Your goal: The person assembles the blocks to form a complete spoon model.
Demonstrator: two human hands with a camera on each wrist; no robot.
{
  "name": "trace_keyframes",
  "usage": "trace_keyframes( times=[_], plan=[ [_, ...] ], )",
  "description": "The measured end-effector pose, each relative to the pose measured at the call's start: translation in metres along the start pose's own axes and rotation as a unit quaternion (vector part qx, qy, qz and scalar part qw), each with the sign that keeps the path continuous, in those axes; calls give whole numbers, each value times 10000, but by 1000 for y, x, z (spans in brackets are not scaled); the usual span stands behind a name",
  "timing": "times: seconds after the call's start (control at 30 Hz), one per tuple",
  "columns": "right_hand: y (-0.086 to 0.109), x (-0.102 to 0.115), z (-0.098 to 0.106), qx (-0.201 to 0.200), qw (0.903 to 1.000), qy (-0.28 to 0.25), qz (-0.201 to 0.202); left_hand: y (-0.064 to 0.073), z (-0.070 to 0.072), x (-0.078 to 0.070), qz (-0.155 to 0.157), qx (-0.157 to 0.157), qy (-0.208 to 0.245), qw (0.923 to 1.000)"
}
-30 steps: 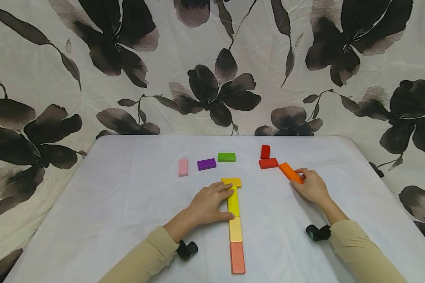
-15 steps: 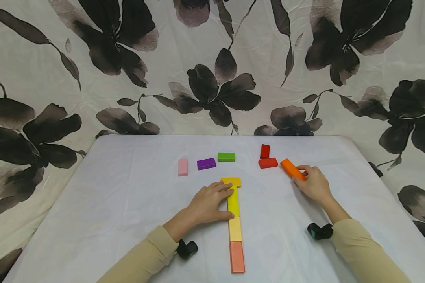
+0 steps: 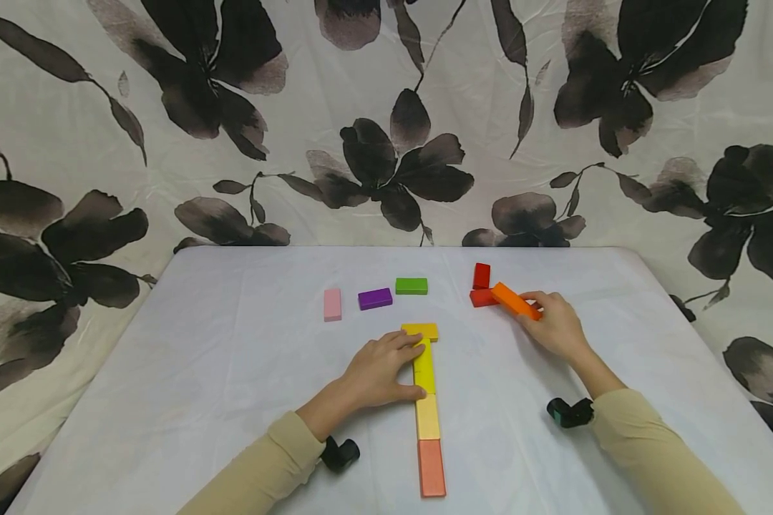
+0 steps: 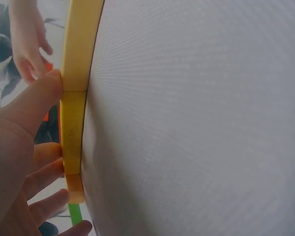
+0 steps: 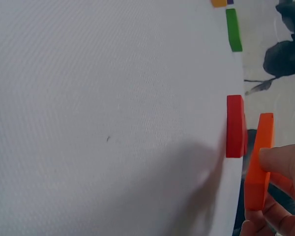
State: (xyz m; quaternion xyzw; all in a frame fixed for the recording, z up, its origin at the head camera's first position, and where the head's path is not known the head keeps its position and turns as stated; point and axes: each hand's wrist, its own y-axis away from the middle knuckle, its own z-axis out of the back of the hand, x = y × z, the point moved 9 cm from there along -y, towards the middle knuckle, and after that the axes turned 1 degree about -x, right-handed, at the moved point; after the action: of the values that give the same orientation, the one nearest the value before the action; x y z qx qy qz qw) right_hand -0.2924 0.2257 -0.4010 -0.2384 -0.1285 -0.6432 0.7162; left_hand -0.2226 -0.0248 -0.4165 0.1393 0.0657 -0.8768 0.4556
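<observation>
My right hand (image 3: 555,325) pinches an orange block (image 3: 515,300) between thumb and fingers; in the right wrist view the orange block (image 5: 259,164) hangs off the cloth, past a red block (image 5: 235,127). From above, its far end overlaps that red block (image 3: 483,298), and a second red block (image 3: 482,276) lies just behind. My left hand (image 3: 375,368) spreads its fingers over a bright yellow block (image 3: 425,368), fingertips and thumb touching its top. That block lines up with a pale yellow block (image 3: 428,418) and a salmon block (image 3: 432,468); a deep-yellow block (image 3: 425,331) lies crosswise at the far end.
Toward the back of the white-covered table (image 3: 232,400) lie a pink block (image 3: 332,305), a purple block (image 3: 376,298) and a green block (image 3: 411,286). A floral cloth (image 3: 386,164) hangs behind the table's far edge. Black wrist cameras (image 3: 340,455) sit beneath both wrists.
My right hand first drew the orange block slightly back to the right, then carried it left over the nearer red block. The left hand and the row of blocks stayed put.
</observation>
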Motion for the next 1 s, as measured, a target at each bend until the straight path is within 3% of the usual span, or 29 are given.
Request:
trace_keyframes(
  times=[0.53,1.0],
  plan=[
    [-17,37,-24,503,9969,-189,572,0,0,-1,28,13,-44,10000],
    [-26,68,-42,788,9933,-323,778,-1,-1,0,-21,-18,-106,9999]
  ],
)
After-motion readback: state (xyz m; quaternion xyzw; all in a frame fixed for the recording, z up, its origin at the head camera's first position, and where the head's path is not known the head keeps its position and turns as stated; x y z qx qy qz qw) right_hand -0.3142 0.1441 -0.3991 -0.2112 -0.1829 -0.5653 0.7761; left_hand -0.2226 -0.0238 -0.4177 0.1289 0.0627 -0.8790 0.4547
